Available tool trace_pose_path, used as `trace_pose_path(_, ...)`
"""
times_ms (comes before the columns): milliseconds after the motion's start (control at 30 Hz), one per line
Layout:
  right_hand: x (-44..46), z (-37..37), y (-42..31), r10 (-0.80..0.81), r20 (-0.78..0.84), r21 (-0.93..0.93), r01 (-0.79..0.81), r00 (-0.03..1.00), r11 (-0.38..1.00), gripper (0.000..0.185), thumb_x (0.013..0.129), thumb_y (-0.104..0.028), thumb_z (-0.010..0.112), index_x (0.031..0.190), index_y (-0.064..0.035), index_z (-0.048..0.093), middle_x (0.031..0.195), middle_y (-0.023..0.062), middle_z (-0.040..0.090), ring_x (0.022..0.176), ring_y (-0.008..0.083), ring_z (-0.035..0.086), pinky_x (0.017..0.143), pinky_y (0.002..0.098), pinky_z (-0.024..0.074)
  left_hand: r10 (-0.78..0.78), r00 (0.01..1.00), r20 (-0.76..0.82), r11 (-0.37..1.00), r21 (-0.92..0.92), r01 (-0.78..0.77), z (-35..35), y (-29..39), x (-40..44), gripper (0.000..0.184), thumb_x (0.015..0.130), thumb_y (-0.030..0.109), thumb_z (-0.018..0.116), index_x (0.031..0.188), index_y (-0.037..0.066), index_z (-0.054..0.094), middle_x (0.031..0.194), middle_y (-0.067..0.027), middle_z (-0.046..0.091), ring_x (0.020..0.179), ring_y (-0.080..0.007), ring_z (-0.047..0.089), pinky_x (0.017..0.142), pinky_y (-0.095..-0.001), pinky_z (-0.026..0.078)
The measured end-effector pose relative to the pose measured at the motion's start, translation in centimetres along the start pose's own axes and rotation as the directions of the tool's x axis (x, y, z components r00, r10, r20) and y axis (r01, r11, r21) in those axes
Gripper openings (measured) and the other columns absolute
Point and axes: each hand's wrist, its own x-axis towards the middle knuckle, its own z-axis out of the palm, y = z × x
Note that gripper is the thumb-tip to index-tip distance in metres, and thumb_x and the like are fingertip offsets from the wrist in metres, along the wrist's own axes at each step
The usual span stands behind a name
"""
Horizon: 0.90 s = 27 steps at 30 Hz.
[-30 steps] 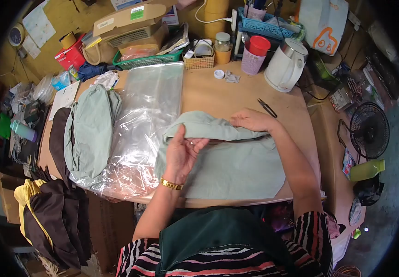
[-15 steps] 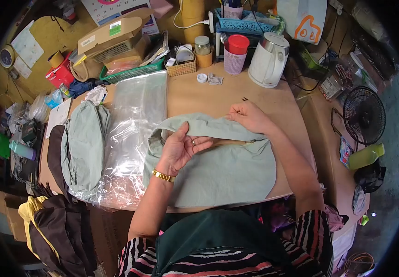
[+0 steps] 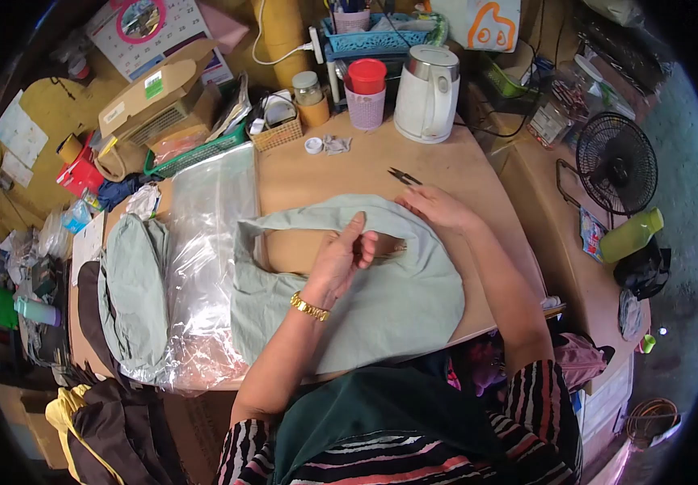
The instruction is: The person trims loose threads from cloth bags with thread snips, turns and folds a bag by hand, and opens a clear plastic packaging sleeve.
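A grey-green cloth piece (image 3: 381,315) lies spread on the table, with brown tabletop showing through a wide opening in it. My left hand (image 3: 342,260) reaches across that opening, thumb on top of the upper cloth strip and fingers curled, gripping its edge. At the right end of the strip, my right hand (image 3: 438,207) is closed round a pair of thread snips (image 3: 403,176) whose dark blades point up and left. The fingers of this hand also touch the cloth's upper edge; whether they pinch it is hidden.
Left of the cloth lie clear plastic bags (image 3: 211,234) and a folded grey-green bundle (image 3: 132,295). A white kettle (image 3: 427,93), a red-lidded cup (image 3: 366,93) and baskets (image 3: 280,129) line the back. A black fan (image 3: 616,162) stands at right.
The cloth's opening has spread wider, showing more tabletop. My left hand has moved right along the strip. The snips in my right hand now show more of their blades. The view has shifted.
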Motion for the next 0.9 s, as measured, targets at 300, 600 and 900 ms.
trace_pose_path(300, -1.7, 0.9, 3.8, -0.018, -0.196, -0.058, 0.007, 0.981, 0.998, 0.016, 0.095, -0.014, 0.060, 0.083, -0.0030, 0.059, 0.075, -0.0059, 0.056, 0.068, 0.0024, 0.046, 0.062, 0.0211, 0.0405, -0.034, 0.988, 0.150, 0.986, 0.165, 0.009, 2.2, -2.8, 2.1, 0.035, 0.091, 0.029, 0.068, 0.065, 0.006, 0.063, 0.052, 0.0014, 0.054, 0.045, -0.0054, 0.045, 0.042, -0.0204, 0.032)
trace_pose_path(600, -1.8, 1.3, 2.6, -0.275, -0.459, -0.514, 0.000, 0.845, 0.858, 0.033, 0.086, -0.025, 0.070, 0.106, -0.0016, 0.059, 0.085, 0.0119, 0.066, 0.084, 0.0279, 0.064, 0.080, 0.0384, 0.0475, 0.513, 0.819, 0.257, 0.550, 0.635, -0.543, -1.2, -1.2, 1.4, 0.022, 0.084, 0.021, 0.073, 0.093, 0.004, 0.061, 0.084, -0.0038, 0.061, 0.069, -0.0143, 0.056, 0.063, -0.0271, 0.044)
trace_pose_path(900, -3.4, 1.8, 1.9, -0.390, -0.300, -0.872, -0.084, 0.871, 0.483, 0.070, 0.080, -0.037, 0.071, 0.139, -0.0130, 0.042, 0.143, 0.0179, 0.040, 0.133, 0.0389, 0.035, 0.111, 0.0514, 0.0257, 0.665, 0.704, 0.247, -0.291, 0.955, -0.060, -9.6, 4.2, -1.8, 0.050, 0.083, 0.025, 0.067, 0.129, 0.013, 0.052, 0.136, -0.0110, 0.047, 0.133, -0.0331, 0.037, 0.104, -0.0601, 0.025)
